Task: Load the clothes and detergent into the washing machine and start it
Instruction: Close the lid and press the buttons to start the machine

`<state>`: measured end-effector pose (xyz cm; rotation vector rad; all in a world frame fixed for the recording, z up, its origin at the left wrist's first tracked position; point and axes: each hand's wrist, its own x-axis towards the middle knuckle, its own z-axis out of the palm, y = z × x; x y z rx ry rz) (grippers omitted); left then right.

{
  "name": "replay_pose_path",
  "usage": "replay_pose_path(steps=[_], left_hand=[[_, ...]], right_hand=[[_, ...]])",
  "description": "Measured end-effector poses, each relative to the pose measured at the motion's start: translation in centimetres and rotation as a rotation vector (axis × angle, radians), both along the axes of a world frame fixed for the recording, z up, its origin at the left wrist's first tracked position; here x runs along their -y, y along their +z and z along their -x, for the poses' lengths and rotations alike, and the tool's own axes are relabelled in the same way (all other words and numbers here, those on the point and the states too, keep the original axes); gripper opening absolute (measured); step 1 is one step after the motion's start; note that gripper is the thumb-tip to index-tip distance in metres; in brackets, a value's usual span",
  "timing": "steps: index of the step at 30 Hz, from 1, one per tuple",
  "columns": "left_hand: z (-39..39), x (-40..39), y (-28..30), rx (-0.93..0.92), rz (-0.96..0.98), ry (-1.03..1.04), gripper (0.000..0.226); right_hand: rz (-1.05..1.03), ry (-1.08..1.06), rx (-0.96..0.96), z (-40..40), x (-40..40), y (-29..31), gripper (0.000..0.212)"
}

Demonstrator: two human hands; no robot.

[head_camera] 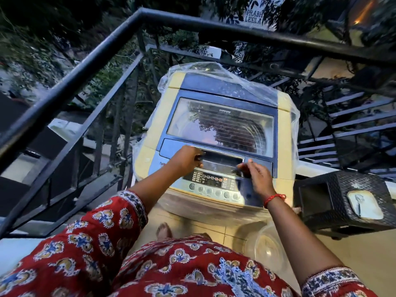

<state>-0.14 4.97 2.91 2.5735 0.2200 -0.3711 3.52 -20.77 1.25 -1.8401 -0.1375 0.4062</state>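
Observation:
A cream and blue top-loading washing machine [285, 168] stands in front of me with a clear plastic cover [205, 68] pushed to its back. Its windowed lid [220, 123] is down, and dark reddish clothes show through the glass. My left hand [185, 161] curls its fingers round the left end of the lid handle [220, 160]. My right hand [258, 176] pinches the handle's right end. The control panel [214, 184] with its buttons lies just below both hands. No detergent is in sight.
A black metal railing [70, 82] runs along the left and back of this balcony. A black woven stool [347, 198] with a pale flat object [364, 203] on top stands right of the machine. A clear plastic tub [267, 249] sits on the floor tiles. Stairs descend at right.

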Motion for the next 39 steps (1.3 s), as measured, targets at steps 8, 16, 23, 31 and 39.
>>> replay_pose_path(steps=[8, 16, 23, 31, 39], left_hand=[[0.7, 0.0, -0.5, 0.196, 0.554, 0.079, 0.021], [-0.5, -1.0, -2.0, -0.026, 1.069, 0.315, 0.032], [-0.8, -0.6, -3.1, -0.105, 1.228, 0.306, 0.032], [-1.2, -1.0, -2.7, -0.113, 1.207, 0.267, 0.031], [-1.1, -0.8, -2.9, -0.107, 1.206, 0.296, 0.034]], right_hand=[[-0.288, 0.207, -0.276, -1.5, -7.0, 1.2, 0.051], [-0.330, 0.218, -0.281, -2.1, -7.5, 0.3, 0.052], [-0.340, 0.203, -0.285, -2.1, -6.9, -0.6, 0.057], [-0.267, 0.217, -0.216, -2.3, -6.7, -0.9, 0.050], [-0.284, 0.282, -0.195, -2.6, -6.5, -1.2, 0.050]])
